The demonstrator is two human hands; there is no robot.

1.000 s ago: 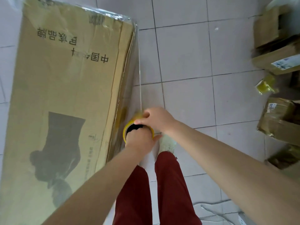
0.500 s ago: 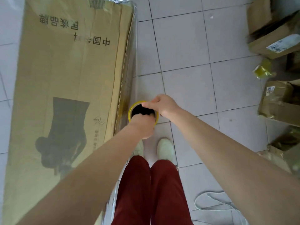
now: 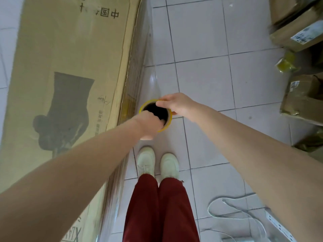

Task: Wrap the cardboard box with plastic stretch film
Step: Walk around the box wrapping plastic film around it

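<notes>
A large flat cardboard box [image 3: 70, 84] with black print stands on the left, its right edge covered in clear film. The stretch film roll [image 3: 166, 125], seen end-on with a yellow rim and dark core, hangs beside that edge. My left hand [image 3: 148, 123] has its fingers curled inside the core. My right hand [image 3: 176, 105] grips the roll's far rim from the right. A clear sheet of film [image 3: 150, 70] runs from the roll along the box's right side.
Several taped cardboard parcels [image 3: 300, 95] are stacked along the right. A white cord and power strip [image 3: 276, 226] lie on the tiled floor at lower right. My feet in white shoes [image 3: 157, 163] stand just below the roll.
Both hands carried the roll backwards along the box's right side, away from the far corner, paying out more film. The view has dropped toward my feet.
</notes>
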